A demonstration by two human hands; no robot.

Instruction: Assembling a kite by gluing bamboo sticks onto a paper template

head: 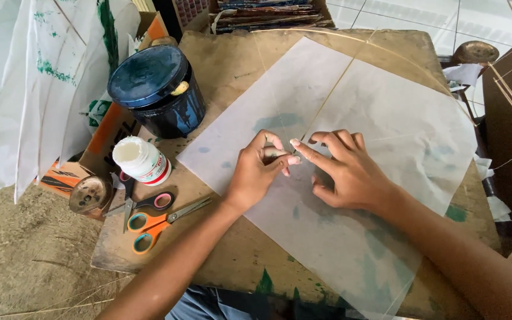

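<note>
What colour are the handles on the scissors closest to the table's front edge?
Orange, with blue-lined finger holes, on the scissors; seen in the head view, the only one.

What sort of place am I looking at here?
Probably a home kite-making bench: thin paper over a bamboo stick on a worn table, scissors, and finished kites hanging at the side.

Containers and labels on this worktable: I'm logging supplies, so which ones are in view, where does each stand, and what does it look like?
Tub: back left of the table, round, dark blue, lid on and smeared with paint.
Bottle: in front of the tub, lying on its side, white with a red-edged label.
Cardboard box: at the table's left edge, orange and white printed side.
No screens or signs show.
</note>
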